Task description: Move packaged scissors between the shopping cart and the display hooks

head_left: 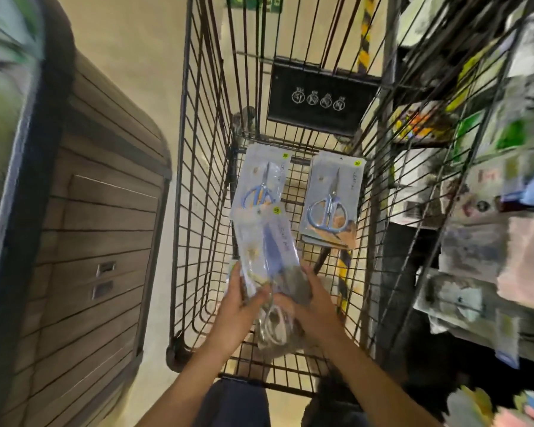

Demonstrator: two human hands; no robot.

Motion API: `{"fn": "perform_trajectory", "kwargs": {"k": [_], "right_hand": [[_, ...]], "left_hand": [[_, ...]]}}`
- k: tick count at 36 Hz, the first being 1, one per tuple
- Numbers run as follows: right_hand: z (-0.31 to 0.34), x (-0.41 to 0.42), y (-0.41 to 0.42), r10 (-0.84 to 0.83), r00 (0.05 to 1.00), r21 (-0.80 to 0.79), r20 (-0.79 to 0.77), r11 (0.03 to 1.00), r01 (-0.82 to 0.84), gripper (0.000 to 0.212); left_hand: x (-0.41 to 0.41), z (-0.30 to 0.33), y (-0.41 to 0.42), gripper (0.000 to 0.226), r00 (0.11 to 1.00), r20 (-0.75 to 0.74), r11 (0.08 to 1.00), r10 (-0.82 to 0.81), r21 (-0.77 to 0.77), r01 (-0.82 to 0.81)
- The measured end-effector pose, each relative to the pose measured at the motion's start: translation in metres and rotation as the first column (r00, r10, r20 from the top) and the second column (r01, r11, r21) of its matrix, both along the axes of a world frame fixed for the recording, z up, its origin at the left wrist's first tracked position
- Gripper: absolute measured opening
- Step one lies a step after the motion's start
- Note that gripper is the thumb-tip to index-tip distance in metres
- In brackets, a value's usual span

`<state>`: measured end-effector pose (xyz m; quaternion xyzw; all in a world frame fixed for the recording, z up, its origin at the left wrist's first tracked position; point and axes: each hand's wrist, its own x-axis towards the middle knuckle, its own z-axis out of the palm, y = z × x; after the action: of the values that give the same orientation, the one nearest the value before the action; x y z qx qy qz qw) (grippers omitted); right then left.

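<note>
Head view looks straight down into a black wire shopping cart that fills the middle of the picture. Both bare hands reach in from six o'clock and grip a bundle of packaged scissors over the near end of the basket. The left hand is closed on the bundle's lower left edge, thumb on top; the right hand is closed on its lower right edge, fingers spread along the plastic. The bundle tilts up toward twelve o'clock, and a pale scissor handle shows between the two hands.

Toward twelve o'clock from the bundle, a second pack with blue-handled scissors lies on the cart floor, its lower end hidden under the held bundle. At about one o'clock from the hands, a separate small stack of scissor packs lies flat, apart from the others. A black sign hangs on the cart's far end. At three o'clock stands a wire display rack crowded with blurred packaged goods. At nine o'clock is a wood-panelled counter.
</note>
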<state>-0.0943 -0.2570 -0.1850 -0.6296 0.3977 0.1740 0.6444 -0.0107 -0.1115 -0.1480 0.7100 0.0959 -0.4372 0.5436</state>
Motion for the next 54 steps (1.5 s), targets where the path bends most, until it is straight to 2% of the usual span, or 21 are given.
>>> {"fn": "perform_trajectory", "kwargs": {"k": [3, 6, 9, 12, 16, 19, 23, 29, 32, 38, 43, 47, 50, 53, 54], "right_hand": [[-0.001, -0.005, 0.008, -0.018, 1.000, 0.085, 0.012, 0.996, 0.017, 0.075], [-0.003, -0.012, 0.011, -0.001, 1.000, 0.121, 0.028, 0.993, -0.003, 0.073], [-0.009, -0.019, 0.007, 0.078, 0.997, 0.097, -0.005, 0.992, -0.078, 0.063], [-0.017, -0.025, 0.001, 0.173, 0.983, 0.043, -0.058, 0.984, -0.170, 0.047], [-0.042, -0.029, -0.007, 0.177, 0.975, -0.080, -0.135, 0.979, -0.189, 0.056], [-0.071, -0.031, -0.008, 0.236, 0.964, -0.285, -0.121, 0.922, -0.261, 0.055], [-0.122, -0.039, -0.005, 0.319, 0.934, -0.501, -0.162, 0.789, -0.357, 0.070], [-0.139, -0.036, -0.008, 0.392, 0.910, -0.635, -0.136, 0.671, -0.383, 0.081], [-0.146, -0.040, -0.009, 0.436, 0.881, -0.689, -0.182, 0.583, -0.431, 0.088], [-0.138, -0.031, -0.015, 0.563, 0.751, -0.610, -0.346, 0.473, -0.635, 0.095], [-0.121, -0.022, -0.021, 0.609, 0.709, -0.458, -0.356, 0.548, -0.700, 0.081], [-0.106, -0.015, -0.021, 0.702, 0.617, -0.348, -0.356, 0.513, -0.785, 0.066], [-0.092, -0.014, -0.021, 0.696, 0.633, -0.363, -0.338, 0.524, -0.770, 0.070], [-0.060, -0.004, -0.026, 0.662, 0.672, -0.410, -0.331, 0.540, -0.735, 0.055], [-0.045, -0.001, -0.028, 0.628, 0.710, -0.415, -0.318, 0.581, -0.700, 0.049]], "left_hand": [[0.003, -0.004, -0.002, 0.064, 0.991, -0.002, 0.991, 0.134, -0.010, -0.134], [0.009, -0.007, 0.004, 0.079, 0.991, 0.032, 0.991, 0.132, 0.028, -0.133], [0.015, -0.009, 0.014, 0.097, 0.993, 0.034, 0.992, 0.116, 0.054, -0.117], [0.019, -0.011, 0.024, 0.097, 0.991, 0.050, 0.989, 0.126, 0.071, -0.130], [0.025, -0.014, 0.036, 0.095, 0.991, 0.068, 0.988, 0.114, 0.098, -0.121], [0.027, -0.018, 0.038, 0.093, 0.989, 0.074, 0.984, 0.128, 0.112, -0.136], [0.027, -0.030, 0.042, 0.094, 0.990, 0.101, 0.987, 0.094, 0.119, -0.106], [0.022, -0.044, 0.041, 0.091, 0.991, 0.124, 0.990, 0.058, 0.121, -0.073], [0.018, -0.047, 0.040, 0.090, 0.990, 0.130, 0.989, 0.050, 0.130, -0.067], [0.015, -0.041, 0.037, 0.091, 0.987, 0.141, 0.979, 0.073, 0.177, -0.097], [0.018, -0.030, 0.030, 0.091, 0.981, 0.174, 0.981, 0.084, 0.160, -0.112], [0.022, -0.021, 0.028, 0.091, 0.983, 0.153, 0.983, 0.097, 0.142, -0.119], [0.024, -0.005, 0.023, 0.089, 0.979, 0.174, 0.985, 0.108, 0.117, -0.130], [0.031, 0.018, 0.019, 0.089, 0.973, 0.219, 0.988, 0.079, 0.109, -0.105], [0.035, 0.027, 0.019, 0.089, 0.971, 0.229, 0.989, 0.073, 0.109, -0.100]]}}
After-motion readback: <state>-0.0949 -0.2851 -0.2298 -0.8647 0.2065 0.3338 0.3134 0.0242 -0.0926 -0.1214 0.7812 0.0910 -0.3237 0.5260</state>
